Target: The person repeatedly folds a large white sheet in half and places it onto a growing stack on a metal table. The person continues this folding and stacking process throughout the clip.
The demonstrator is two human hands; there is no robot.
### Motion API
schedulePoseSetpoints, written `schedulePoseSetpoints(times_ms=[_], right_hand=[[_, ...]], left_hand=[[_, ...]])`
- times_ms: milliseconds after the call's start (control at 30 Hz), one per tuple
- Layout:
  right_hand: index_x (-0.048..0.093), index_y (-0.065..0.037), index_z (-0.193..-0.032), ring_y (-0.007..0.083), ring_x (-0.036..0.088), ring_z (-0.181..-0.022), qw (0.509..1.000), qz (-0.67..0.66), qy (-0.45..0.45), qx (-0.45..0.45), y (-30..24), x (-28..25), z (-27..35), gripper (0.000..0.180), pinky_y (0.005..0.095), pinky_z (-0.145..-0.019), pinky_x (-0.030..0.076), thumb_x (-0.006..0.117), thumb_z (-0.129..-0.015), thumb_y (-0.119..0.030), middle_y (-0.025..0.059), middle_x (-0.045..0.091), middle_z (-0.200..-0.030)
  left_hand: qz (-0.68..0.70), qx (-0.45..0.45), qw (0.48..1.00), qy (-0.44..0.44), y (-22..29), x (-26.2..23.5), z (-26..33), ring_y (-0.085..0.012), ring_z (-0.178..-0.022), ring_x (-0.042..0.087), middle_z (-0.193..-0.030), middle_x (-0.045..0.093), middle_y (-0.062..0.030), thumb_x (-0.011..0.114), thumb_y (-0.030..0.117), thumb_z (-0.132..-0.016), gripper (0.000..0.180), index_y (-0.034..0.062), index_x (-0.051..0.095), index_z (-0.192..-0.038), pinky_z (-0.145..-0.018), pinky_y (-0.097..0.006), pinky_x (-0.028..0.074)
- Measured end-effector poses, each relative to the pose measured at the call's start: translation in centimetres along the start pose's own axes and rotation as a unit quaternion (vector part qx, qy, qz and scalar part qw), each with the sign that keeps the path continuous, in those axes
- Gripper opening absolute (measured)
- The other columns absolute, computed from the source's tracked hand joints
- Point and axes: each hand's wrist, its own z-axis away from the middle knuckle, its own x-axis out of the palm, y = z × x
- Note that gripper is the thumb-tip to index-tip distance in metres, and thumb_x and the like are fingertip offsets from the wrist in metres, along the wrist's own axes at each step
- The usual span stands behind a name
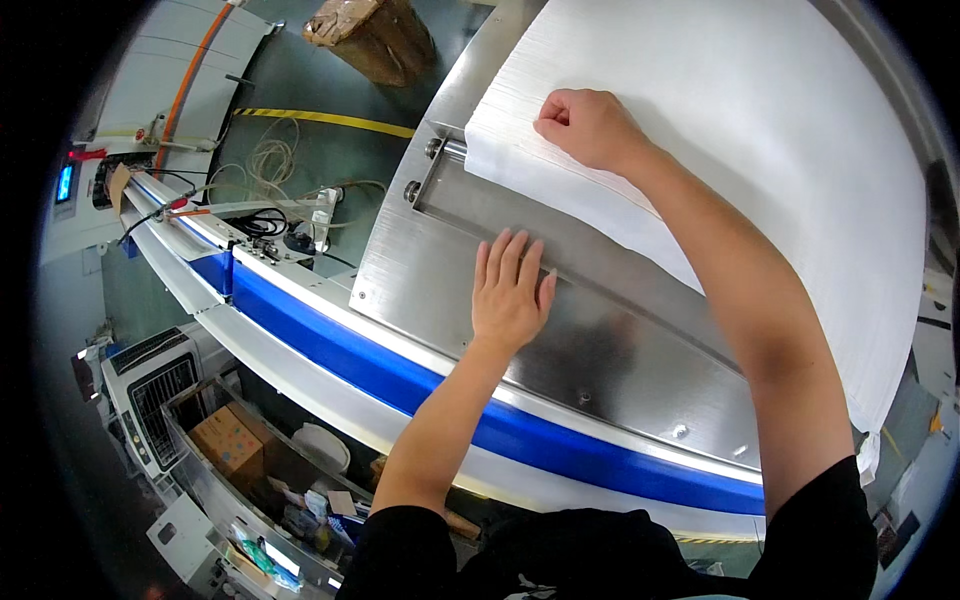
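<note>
We note white layered sheeting (pixel 780 120) across the steel table (pixel 400 270): right hand (pixel 588 128) loosely fisted on it, left hand (pixel 510 295) palm-down beside it, fingers slightly spread. Open grey bin (pixel 222 492) holds a cardboard box (pixel 228 442).

Dark green floor (pixel 310 75); yellow-black tape (pixel 330 119); brown box (pixel 385 45) beyond.

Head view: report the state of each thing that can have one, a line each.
Left hand, flat on the metal table.
Right hand, curled, over the white sheets.
White sheets, piled in layers.
Small screen, lit.
Pale cable, loosely coiled.
Metal bin, open-topped, loaded.
</note>
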Motion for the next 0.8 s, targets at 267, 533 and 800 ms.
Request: schedulePoseSetpoints(times_ms=[267,533,800], right_hand=[[0.065,-0.011,-0.082,0.0241,0.063,-0.069,0.998,0.037,0.040,-0.021,0.8,-0.1,-1.4,0.018,0.0359,-0.066,0.050,0.060,-0.077,-0.027,0.0064,0.066,-0.075],[0.066,-0.013,-0.082,0.0250,0.063,-0.070,0.995,0.049,0.078,-0.036,1.3,-0.1,-1.1,0.018,0.0371,-0.066,0.050,0.059,-0.077,-0.029,0.0050,0.067,-0.075],[0.065,-0.011,-0.078,0.0183,0.057,-0.057,0.986,0.058,0.127,-0.085,2.3,0.1,-1.6,0.017,0.0319,-0.056,0.046,0.065,-0.077,-0.028,0.0021,0.060,-0.062]], left_hand=[[0.006,0.012,0.999,0.037,-0.6,0.8,-2.1,-0.0333,-0.120,0.042,-0.121,0.049,-0.0137,0.053,0.025,-0.086,0.037,0.0060,0.052,-0.118,-0.103,-0.051,0.027],[-0.069,0.051,0.975,0.205,-4.0,-0.9,-11.8,-0.0310,-0.120,0.043,-0.127,0.049,-0.0133,0.052,0.021,-0.083,0.047,0.0054,0.046,-0.127,-0.102,-0.047,0.027],[-0.114,0.072,0.977,0.167,-5.9,0.0,-13.4,-0.0263,-0.121,0.044,-0.128,0.050,-0.0085,0.050,0.020,-0.084,0.044,0.0089,0.048,-0.126,-0.102,-0.043,0.028]])
